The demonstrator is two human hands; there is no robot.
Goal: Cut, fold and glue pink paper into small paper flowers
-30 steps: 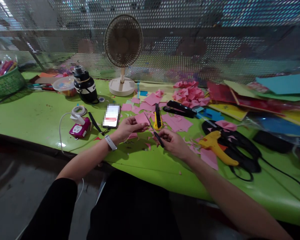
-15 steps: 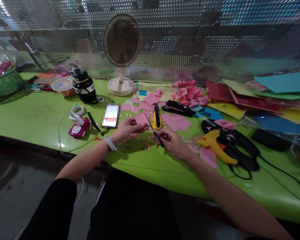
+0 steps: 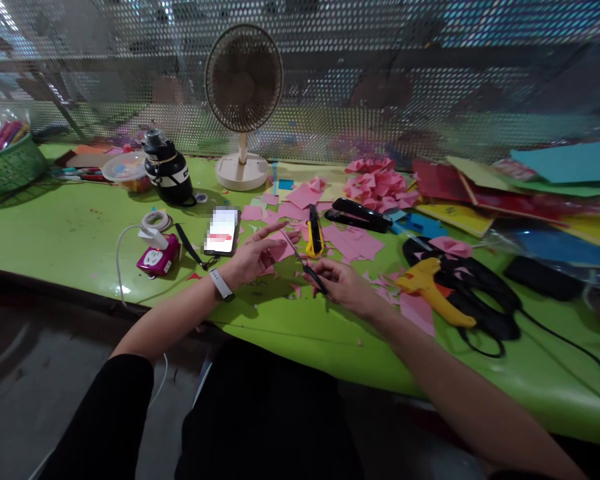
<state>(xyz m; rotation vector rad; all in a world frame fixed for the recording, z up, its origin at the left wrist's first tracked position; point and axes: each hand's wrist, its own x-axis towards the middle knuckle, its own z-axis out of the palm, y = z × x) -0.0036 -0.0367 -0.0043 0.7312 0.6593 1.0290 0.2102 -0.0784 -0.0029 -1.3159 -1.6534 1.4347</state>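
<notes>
My left hand (image 3: 255, 257), with a pale watch on the wrist, reaches in from the left with its fingers stretched out. A small piece of pink paper (image 3: 283, 250) shows by its thumb and fingers, partly hidden; it appears lightly held there. My right hand (image 3: 341, 285) is closed round the dark handles of a pair of scissors (image 3: 313, 275). The thin blades point up and left, crossing close to the left fingertips and the paper. Just beyond the hands lies a yellow and black utility knife (image 3: 315, 232), with pink paper scraps (image 3: 353, 241) beside it.
A black stapler (image 3: 360, 215) and a heap of folded pink paper (image 3: 380, 187) lie behind. To the right is a yellow glue gun (image 3: 433, 293) with a cord. A phone (image 3: 221, 231), pink power adapter (image 3: 157, 257), black bottle (image 3: 169, 173) and fan (image 3: 243, 87) stand left and back.
The left fingers have gone from a pinch on the pink paper to stretched out, and the paper sits lower among them. The scissors' blades have tilted slightly left.
</notes>
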